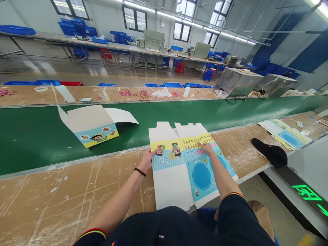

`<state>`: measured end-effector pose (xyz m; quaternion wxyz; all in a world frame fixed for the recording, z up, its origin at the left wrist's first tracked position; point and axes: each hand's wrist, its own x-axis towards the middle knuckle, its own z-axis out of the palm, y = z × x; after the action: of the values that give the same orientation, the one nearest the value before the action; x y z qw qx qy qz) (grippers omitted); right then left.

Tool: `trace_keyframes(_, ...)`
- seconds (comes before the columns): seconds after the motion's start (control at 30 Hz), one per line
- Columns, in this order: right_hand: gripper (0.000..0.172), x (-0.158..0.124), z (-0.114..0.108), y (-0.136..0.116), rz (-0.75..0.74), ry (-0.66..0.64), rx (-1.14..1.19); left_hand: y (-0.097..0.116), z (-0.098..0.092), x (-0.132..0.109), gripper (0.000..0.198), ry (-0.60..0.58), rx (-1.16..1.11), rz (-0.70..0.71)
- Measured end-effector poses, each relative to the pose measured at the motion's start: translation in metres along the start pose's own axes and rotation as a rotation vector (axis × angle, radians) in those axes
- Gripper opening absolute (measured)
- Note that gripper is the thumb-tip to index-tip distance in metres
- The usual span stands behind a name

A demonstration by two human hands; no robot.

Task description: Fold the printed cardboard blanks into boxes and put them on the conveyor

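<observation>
An unfolded carton blank (pixel 170 184) lies before me at the table's edge. It has white flaps and yellow-and-blue printed panels with cartoon figures. My left hand (pixel 148 160) pinches its left edge, thumb on the printed face and fingers partly hidden. My right hand (pixel 206 149) rests on the yellow strip of the right-hand panel with a finger stretched out; the other fingers are hard to make out. On the green belt to the left, a partly folded carton (pixel 96 126) with the same kind of print sits with flaps raised.
Beyond the tape-covered table (pixel 64 194) runs a green conveyor belt (pixel 159 114). More printed blanks (pixel 289 135) and a black sock-like item (pixel 270 152) lie at right. Small pink pieces (pixel 145 94), a white bottle (pixel 187 91) and metal machines (pixel 238 82) line the far side.
</observation>
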<state>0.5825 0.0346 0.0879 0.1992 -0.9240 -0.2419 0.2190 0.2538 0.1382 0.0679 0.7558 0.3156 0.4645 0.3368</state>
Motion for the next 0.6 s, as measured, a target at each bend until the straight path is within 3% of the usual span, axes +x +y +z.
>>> trace_keyframes(0.13, 0.051, -0.013, -0.011, -0.043, -0.133, -0.112, 0.252, 0.057, -0.054, -0.016, 0.044, -0.086, -0.075, 0.126)
trace_keyframes(0.23, 0.05, -0.041, -0.021, -0.09, -0.343, -0.293, 0.619, 0.098, -0.103, -0.027, 0.053, -0.077, -0.007, 0.272)
trace_keyframes(0.3, 0.06, -0.075, -0.025, -0.122, -0.509, -0.364, 0.875, 0.121, -0.128, -0.036, 0.059, 0.04, 0.084, 0.444)
trace_keyframes(0.37, 0.064, -0.117, -0.027, -0.147, -0.686, -0.286, 0.912, 0.142, -0.145, -0.047, 0.069, 0.242, 0.149, 0.658)
trace_keyframes(0.5, 0.038, -0.2, -0.027, -0.176, -1.168, -0.042, 0.706, 0.184, -0.167, -0.072, 0.1, 0.55, 0.109, 1.068)
trace_keyframes(0.6, 0.019, -0.243, -0.017, -0.189, -1.703, -0.067, 0.587, 0.21, -0.191, -0.096, 0.114, 0.663, -0.004, 1.272)
